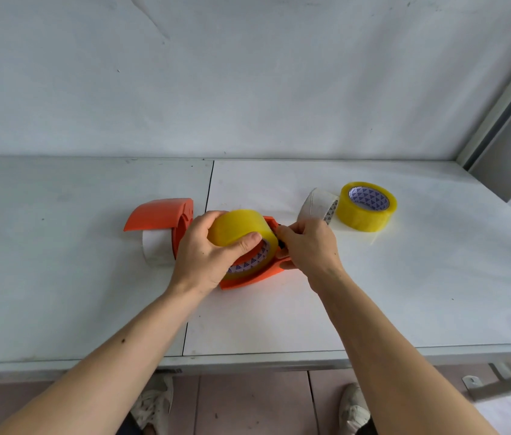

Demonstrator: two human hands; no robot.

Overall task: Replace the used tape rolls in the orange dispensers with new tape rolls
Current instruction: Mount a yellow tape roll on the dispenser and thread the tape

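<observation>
My left hand (208, 251) grips a full yellow tape roll (238, 227) that sits in an orange dispenser (255, 275) at the middle of the table. My right hand (309, 244) pinches the dispenser's right end, at its cutter side. A second orange dispenser (160, 215) lies to the left with a white, nearly bare roll core (157, 248) in it. Further right, a used white core (317, 205) lies beside another full yellow tape roll (365, 206) lying flat.
The white table (373, 293) has a seam (208, 189) running front to back near the dispensers. A white wall rises behind it. A grey post (505, 98) stands at the right. My shoes (353, 409) and floor tiles show below the table's front edge.
</observation>
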